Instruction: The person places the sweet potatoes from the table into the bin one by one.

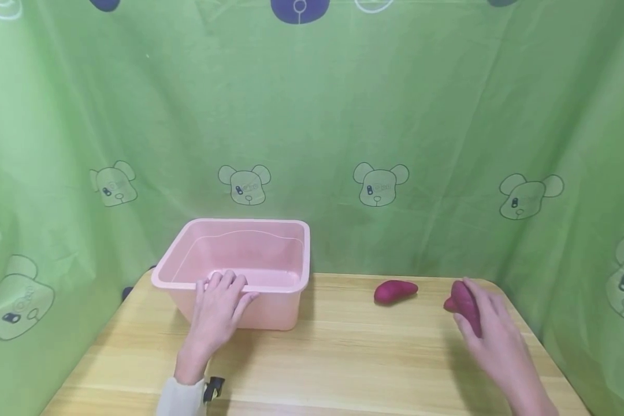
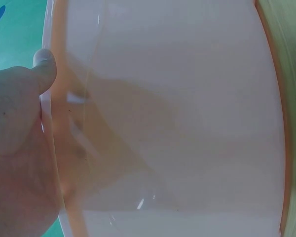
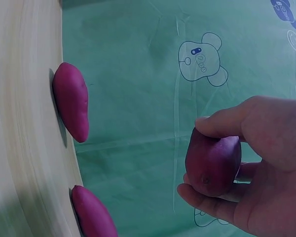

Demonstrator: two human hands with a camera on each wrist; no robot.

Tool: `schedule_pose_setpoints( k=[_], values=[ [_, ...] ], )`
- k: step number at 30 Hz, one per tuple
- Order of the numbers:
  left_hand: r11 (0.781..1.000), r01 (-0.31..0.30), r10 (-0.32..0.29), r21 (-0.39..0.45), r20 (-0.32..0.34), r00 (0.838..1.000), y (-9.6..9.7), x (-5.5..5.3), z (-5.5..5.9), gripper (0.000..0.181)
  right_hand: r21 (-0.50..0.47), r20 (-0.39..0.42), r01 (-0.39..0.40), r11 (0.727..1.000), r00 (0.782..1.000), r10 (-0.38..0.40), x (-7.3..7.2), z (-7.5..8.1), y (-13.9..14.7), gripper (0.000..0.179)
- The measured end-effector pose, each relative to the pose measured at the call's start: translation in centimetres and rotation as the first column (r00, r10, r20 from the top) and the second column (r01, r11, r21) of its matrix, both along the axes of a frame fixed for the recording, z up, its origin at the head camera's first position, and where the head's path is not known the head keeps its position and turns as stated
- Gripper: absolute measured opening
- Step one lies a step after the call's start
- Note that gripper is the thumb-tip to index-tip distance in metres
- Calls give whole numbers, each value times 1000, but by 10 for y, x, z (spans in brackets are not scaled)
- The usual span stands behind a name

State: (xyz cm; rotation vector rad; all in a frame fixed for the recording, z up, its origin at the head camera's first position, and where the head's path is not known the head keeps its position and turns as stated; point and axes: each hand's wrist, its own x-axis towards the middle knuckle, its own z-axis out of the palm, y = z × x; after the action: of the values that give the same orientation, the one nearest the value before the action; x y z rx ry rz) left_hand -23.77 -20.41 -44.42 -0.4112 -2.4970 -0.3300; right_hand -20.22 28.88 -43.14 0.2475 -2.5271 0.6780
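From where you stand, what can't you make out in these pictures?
Pink tub, near part of its floor: head view, hidden by the front wall and left hand.
Left fingers: left wrist view, behind the wall; only faint shapes.
Rear sweet potato: head view, mostly behind the held sweet potato; right wrist view, cut off by the bottom edge.
Right hand: right wrist view, some fingers partly behind the held sweet potato.

A hand could pass over the tabletop (image 1: 353, 352) between the pink bin (image 1: 283, 315) and the left sweet potato (image 1: 395, 292). The bin opens upward, with the left hand (image 1: 217, 312) across its near rim. The right hand (image 1: 494, 335) and its held sweet potato (image 1: 465, 303) partly block another sweet potato (image 1: 449, 304); a green curtain (image 1: 312, 115) bounds the far side.
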Motion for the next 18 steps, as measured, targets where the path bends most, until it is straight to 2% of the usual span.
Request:
schedule_pose_setpoints(
  k=[9,18],
  values=[
    [1000,4,-4,-11,-4,1000,1,0,1,29,23,-11,-27,999,1000,27,-2,-1,-11,78],
    [1000,3,-3,-14,-17,1000,0,0,1,29,21,12,-33,999,999,32,-4,-2,-19,78]
  ],
)
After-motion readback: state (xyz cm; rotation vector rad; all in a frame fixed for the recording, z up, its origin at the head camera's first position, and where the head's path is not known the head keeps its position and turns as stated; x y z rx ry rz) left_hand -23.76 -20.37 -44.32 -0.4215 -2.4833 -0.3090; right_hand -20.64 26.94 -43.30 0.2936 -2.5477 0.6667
